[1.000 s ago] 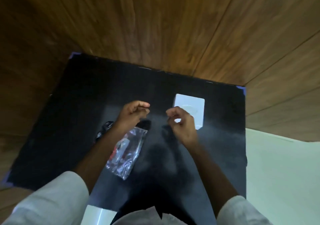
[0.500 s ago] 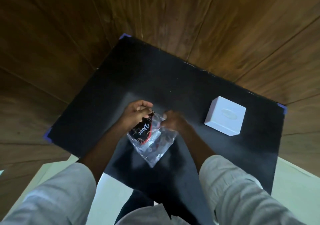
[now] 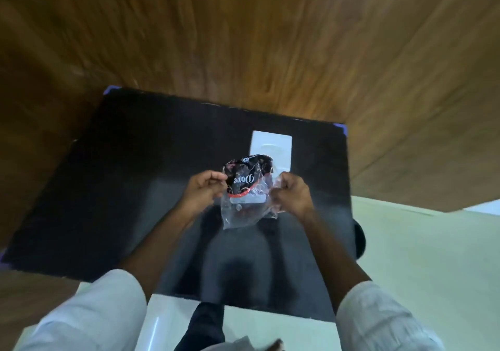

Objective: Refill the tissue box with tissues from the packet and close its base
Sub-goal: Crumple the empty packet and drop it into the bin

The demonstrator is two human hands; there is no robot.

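Observation:
A clear plastic tissue packet with a black printed top and a red band is held up above the black mat. My left hand pinches its left edge and my right hand grips its right edge. The white tissue box stands on the mat just behind the packet, its near part hidden by the packet. Whether tissues are inside the packet is hard to tell.
The black mat lies on a wooden surface. A pale floor shows to the right and below the mat. A dark rounded object sits at the mat's right edge. My white sleeves fill the lower corners.
Both hands went from empty to holding the packet, then lifted it off the mat and towards the box. The head camera swung, so the mat and box shifted in view.

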